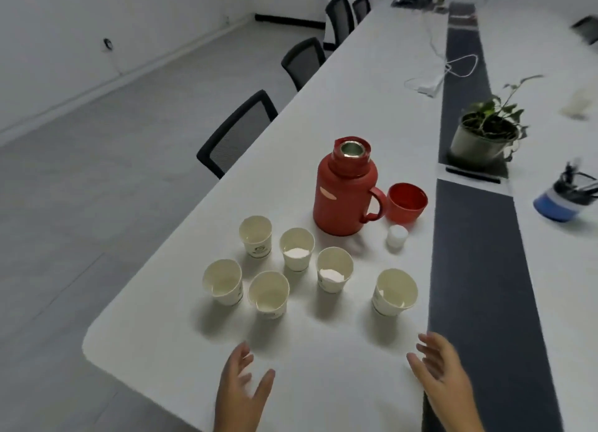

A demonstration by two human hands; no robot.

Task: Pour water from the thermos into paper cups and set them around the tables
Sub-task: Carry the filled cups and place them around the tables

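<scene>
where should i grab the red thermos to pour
Take the red thermos by its loop handle, coming in from the right with the right hand. The handle juts toward the red lid cup, so reach between them. It stands upright, mouth uncapped.

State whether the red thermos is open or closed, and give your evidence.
Open: the thermos mouth is uncovered, with its red cap and white stopper beside it.

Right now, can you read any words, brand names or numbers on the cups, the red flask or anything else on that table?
Nothing here can be quoted; no text is legible.
Farthest paper cup: a green printed logo on its side, too blurred to read.
Other paper cups, such as the rightmost one: faint dark marks on the sides, too small to read.
Red thermos: a pale oblong patch on its body, no readable lettering.
Red lid and white stopper: no visible text.
</scene>
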